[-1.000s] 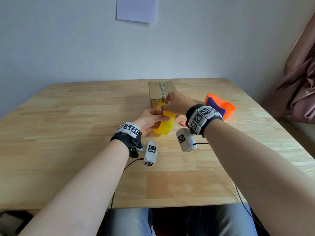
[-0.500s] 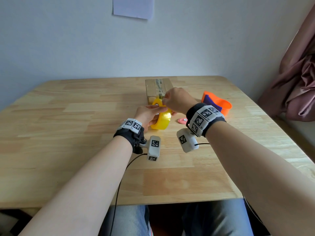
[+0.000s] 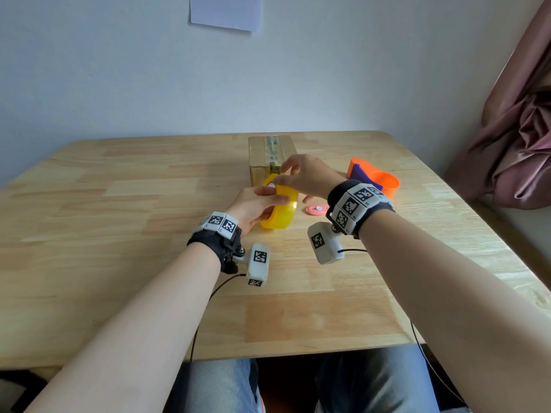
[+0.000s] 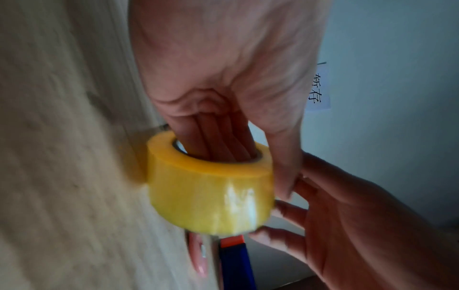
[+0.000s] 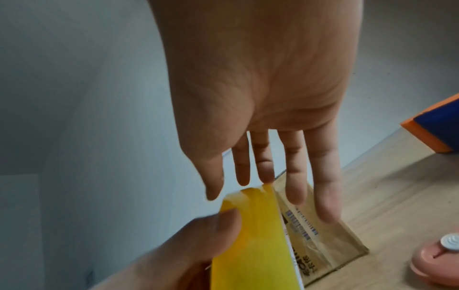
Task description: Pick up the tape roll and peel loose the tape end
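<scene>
A yellow roll of tape (image 3: 281, 213) is held just above the wooden table (image 3: 119, 234), in front of a taped cardboard box (image 3: 269, 156). My left hand (image 3: 259, 204) grips it: the fingers go through the core (image 4: 211, 145) and the thumb (image 5: 198, 235) presses the outer band. My right hand (image 3: 301, 177) reaches over the roll from the right with its fingers straight and spread. Its fingertips (image 4: 280, 208) touch the roll's outer face, and the thumb and forefinger hover at the top rim (image 5: 248, 191). I see no pulled tape end.
A pink round thing (image 3: 317, 209) lies on the table under my right wrist. An orange tape dispenser (image 3: 384, 181) with a dark blue part sits to the right. A pink curtain (image 3: 512, 144) hangs at the far right. A paper sheet (image 3: 226, 10) is on the wall.
My right hand has gone from curled over the roll's top to straight, spread fingers. The roll has come slightly nearer, and the pink round thing now shows more fully.
</scene>
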